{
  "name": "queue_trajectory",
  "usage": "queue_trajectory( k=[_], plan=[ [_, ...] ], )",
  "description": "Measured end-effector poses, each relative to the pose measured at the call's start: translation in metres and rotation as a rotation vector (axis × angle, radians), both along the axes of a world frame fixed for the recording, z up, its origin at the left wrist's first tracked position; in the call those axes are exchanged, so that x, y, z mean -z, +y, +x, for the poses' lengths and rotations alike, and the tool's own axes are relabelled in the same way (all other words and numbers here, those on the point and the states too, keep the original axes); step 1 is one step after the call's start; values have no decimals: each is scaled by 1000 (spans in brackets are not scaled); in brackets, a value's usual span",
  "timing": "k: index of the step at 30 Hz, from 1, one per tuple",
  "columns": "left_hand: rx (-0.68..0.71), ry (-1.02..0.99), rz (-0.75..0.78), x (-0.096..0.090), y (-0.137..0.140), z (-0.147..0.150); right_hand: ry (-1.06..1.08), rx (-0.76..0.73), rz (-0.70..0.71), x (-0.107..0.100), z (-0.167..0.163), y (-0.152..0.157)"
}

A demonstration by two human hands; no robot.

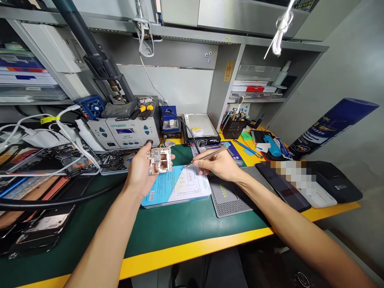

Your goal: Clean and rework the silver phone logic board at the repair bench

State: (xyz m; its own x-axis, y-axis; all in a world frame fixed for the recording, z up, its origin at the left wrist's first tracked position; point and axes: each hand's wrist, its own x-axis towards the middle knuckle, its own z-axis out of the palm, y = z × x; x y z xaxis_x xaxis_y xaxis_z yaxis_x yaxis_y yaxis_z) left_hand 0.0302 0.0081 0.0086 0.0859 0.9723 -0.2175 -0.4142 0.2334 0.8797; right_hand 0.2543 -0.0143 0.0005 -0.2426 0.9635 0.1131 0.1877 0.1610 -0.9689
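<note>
The left hand point(141, 170) is half curled, thumb and fingertips pinching one small silver-and-copper circuit board point(160, 161) with a square cut-out, held face-up above the green bench mat point(180, 228) just over one light-blue printed card point(177, 186). The right hand point(219, 164) is closed in a pen grip around one pair of slim metal tweezers point(207, 155). Their long axis runs nearly level, tips pointing left toward the board, close beside it without touching, above one grey perforated silicone pad point(231, 196).
</note>
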Motion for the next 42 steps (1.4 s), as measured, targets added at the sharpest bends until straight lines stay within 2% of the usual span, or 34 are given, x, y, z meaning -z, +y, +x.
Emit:
queue_trajectory(
  k=[9,14,24,42],
  plan=[
    [-20,4,-17,-1,-2,0,-26,54,12,-6,3,1],
    [-20,5,-10,2,-3,0,-81,28,15,-5,7,3],
    [-38,66,-22,-3,-9,4,-76,29,-5,-6,7,3],
    [-69,85,-5,1,-8,5,-91,44,-5,-4,7,3]
  ],
)
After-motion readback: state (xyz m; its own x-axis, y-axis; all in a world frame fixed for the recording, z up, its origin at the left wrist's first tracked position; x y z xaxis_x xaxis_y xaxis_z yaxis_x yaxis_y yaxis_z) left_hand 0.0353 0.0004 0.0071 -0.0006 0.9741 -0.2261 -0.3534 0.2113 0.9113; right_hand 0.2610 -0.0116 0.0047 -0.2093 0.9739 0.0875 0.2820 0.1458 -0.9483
